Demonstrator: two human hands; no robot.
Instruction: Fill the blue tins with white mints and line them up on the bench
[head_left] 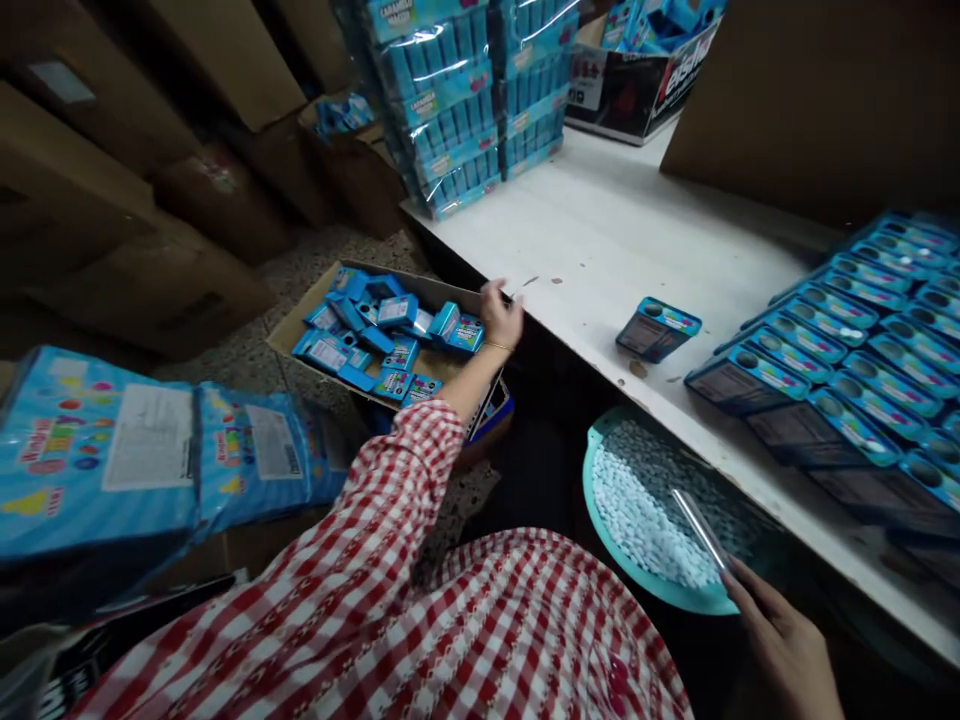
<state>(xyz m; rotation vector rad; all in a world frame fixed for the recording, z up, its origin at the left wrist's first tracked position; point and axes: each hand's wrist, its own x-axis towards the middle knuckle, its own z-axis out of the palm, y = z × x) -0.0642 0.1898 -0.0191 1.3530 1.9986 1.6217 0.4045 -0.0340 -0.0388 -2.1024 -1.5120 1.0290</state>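
My left hand (501, 318) is over the right end of an open carton (296, 318), beside the table edge. Its fingers look loosely curled and apart, slightly blurred, with nothing visible in them. Small blue candy boxes (397, 310) lie jumbled in that carton. In my right hand (787, 640) is a slim silver metal tool (701, 528), its end over a turquoise basin (596, 490). Small white candies (645, 510) fill much of the basin, which sits partly beneath the table edge. A single blue candy box (656, 328) stands on the table above it.
The white table (600, 220) carries rows of blue boxes (847, 340) at right and wrapped stacks (450, 110) at the back. Behind is a black carton (637, 85). Large blue bags (112, 440) stand at left, with brown cartons (112, 250) behind.
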